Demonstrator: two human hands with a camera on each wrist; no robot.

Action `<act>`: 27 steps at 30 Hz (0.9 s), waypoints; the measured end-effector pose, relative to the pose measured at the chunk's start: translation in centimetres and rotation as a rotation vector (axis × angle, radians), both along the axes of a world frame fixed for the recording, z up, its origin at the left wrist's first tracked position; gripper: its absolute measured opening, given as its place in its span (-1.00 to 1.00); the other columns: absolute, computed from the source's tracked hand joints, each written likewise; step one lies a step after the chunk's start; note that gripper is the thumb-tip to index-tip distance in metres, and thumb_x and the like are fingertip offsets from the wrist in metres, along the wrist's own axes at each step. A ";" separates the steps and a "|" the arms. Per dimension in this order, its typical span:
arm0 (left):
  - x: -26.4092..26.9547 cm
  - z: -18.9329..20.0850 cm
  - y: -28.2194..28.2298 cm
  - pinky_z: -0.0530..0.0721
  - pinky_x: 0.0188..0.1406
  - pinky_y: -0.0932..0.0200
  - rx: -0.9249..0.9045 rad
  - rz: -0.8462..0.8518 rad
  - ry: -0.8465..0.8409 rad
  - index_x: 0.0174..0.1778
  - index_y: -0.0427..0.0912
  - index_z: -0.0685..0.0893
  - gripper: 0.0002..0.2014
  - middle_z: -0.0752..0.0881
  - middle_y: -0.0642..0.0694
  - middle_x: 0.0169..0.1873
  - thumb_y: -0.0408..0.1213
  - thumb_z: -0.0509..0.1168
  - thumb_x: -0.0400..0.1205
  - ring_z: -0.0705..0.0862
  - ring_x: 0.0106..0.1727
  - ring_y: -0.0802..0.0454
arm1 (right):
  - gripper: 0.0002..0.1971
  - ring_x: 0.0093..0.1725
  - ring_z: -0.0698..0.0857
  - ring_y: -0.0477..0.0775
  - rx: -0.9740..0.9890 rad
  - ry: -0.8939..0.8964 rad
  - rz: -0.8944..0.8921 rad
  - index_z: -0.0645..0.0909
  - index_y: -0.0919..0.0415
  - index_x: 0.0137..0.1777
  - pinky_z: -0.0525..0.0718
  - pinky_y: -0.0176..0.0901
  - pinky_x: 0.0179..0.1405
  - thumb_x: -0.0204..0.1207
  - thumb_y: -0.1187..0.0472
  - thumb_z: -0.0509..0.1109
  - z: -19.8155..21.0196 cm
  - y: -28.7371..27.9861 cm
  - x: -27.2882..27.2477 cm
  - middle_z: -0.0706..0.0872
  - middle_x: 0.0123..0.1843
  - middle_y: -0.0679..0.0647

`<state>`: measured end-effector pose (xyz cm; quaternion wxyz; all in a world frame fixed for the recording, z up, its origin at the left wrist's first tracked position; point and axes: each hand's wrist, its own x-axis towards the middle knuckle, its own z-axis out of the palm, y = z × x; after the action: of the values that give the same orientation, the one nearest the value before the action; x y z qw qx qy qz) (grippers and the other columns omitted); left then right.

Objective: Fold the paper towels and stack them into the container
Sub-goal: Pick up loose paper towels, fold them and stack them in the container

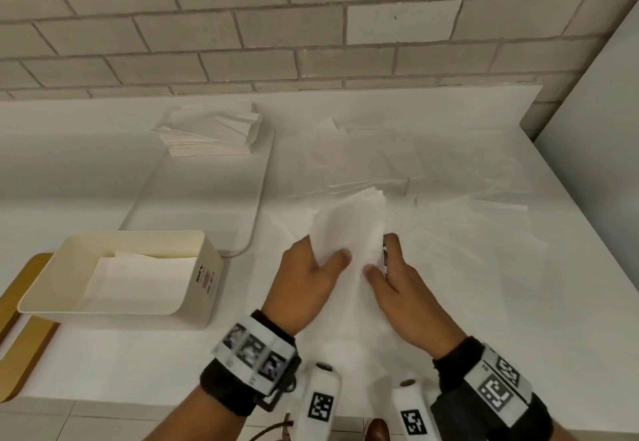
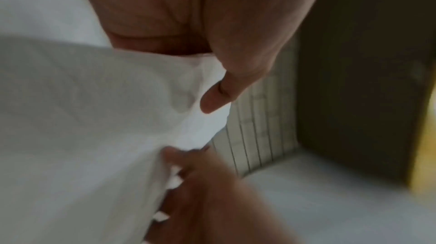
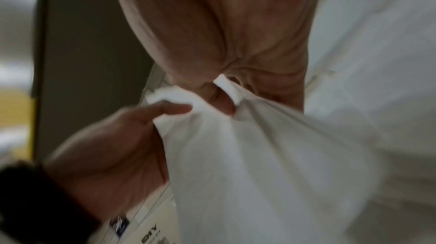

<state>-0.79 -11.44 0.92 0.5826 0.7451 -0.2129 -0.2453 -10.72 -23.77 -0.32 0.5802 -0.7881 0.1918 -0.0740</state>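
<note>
Both hands hold one white paper towel (image 1: 349,229) lifted above the white counter, near its front middle. My left hand (image 1: 311,274) pinches the towel's left side, thumb on top. My right hand (image 1: 397,278) pinches its right side. In the left wrist view the thumb (image 2: 217,97) presses on the paper towel (image 2: 106,117). The right wrist view shows the right thumb (image 3: 219,102) tucked into a fold of the paper towel (image 3: 271,164), with the left hand (image 3: 113,145) gripping beside it. The cream container (image 1: 204,268) stands at the left, holding folded towels (image 1: 138,278).
A pile of folded towels (image 1: 211,129) lies at the back on a white tray (image 1: 256,198). Several unfolded towels (image 1: 415,164) spread over the counter's right half. A wooden board (image 1: 20,347) sits under the container at the left edge. A brick wall (image 1: 276,26) backs the counter.
</note>
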 end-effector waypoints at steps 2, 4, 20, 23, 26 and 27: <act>-1.2 1.3 -0.2 0.73 0.01 0.25 -0.033 -0.014 -0.290 0.21 0.09 0.70 -0.79 0.84 0.18 -0.07 -0.31 0.28 0.77 0.81 0.02 0.22 | -0.94 -0.23 0.74 -0.07 -0.063 -0.165 -0.060 0.33 0.03 0.17 0.71 -0.20 -0.27 0.79 0.21 0.10 0.9 0.3 0.4 0.75 -0.15 -0.16; -1.9 2.4 -0.4 0.76 -0.03 0.21 -0.138 0.020 -0.376 0.26 0.01 0.72 -0.77 0.84 0.15 -0.11 -0.33 0.24 0.80 0.82 -0.05 0.12 | -0.86 -0.21 0.71 -0.22 -0.081 -0.307 -0.100 0.33 0.01 0.18 0.59 -0.49 -0.28 0.79 0.28 0.07 2.0 0.5 0.6 0.70 -0.15 -0.29; 0.1 1.1 0.6 0.78 0.10 -0.12 -0.265 0.290 0.398 0.04 -0.11 0.85 -0.77 0.86 -0.21 0.04 -0.42 0.30 0.66 0.83 0.10 -0.20 | -0.58 0.03 0.73 -0.06 -0.130 -0.009 0.200 0.17 -0.20 0.34 0.77 -0.03 0.02 0.71 0.35 0.13 -0.9 -0.5 1.5 0.65 0.19 -0.06; 2.8 3.0 3.1 0.75 0.15 -0.18 -0.380 0.337 0.462 0.30 -0.38 0.70 -0.69 0.78 -0.39 0.21 -0.42 0.28 0.64 0.75 0.25 -0.37 | -0.61 -0.02 0.72 0.30 -0.159 -0.038 0.261 0.23 -0.19 0.32 0.71 0.34 -0.01 0.72 0.35 0.10 1.9 0.8 2.9 0.70 0.14 0.06; 6.5 5.7 7.4 0.73 0.24 -0.17 -0.469 0.376 0.382 0.23 -0.36 0.73 -0.74 0.80 -0.34 0.19 -0.43 0.32 0.64 0.78 0.23 -0.30 | -0.68 0.00 0.69 0.39 -0.218 -0.089 0.374 0.28 -0.17 0.34 0.66 0.36 0.01 0.75 0.29 0.08 5.4 3.5 6.3 0.71 0.12 0.18; 8.0 6.6 9.3 0.77 0.17 -0.11 -0.481 0.406 0.335 0.22 -0.31 0.74 -0.76 0.82 -0.27 0.16 -0.43 0.34 0.64 0.80 0.19 -0.24 | -0.70 -0.03 0.69 0.36 -0.242 -0.113 0.403 0.29 -0.14 0.34 0.67 0.32 -0.01 0.75 0.27 0.07 6.5 4.6 7.9 0.71 0.10 0.20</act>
<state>7.16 -2.15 7.49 0.8050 0.5632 -0.0138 -0.1861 -2.85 -19.13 6.16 0.4946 -0.8687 -0.0124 -0.0232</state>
